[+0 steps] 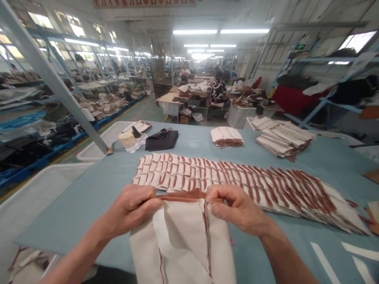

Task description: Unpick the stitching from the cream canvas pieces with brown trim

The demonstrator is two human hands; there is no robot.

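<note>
A cream fabric piece (186,225) with brown edging and dark seams hangs between my two hands at the near edge of the table. My left hand (134,207) pinches its top left corner between thumb and fingers. At the top right corner, close to a seam, my right hand (233,207) grips the same edge. A brown strip shows along the top between them, and a loose white strip (171,240) lies across the front. Just beyond my hands, a long overlapping row of similar cream and brown pieces (222,173) spreads over the table.
The blue-green table (89,201) bears a black cloth (161,140), a small cream stack (227,136) and a larger stack (284,136) at the back. White bins (56,177) stand at the left. A slanted metal post (59,79) rises there. A seated person (217,88) works farther off.
</note>
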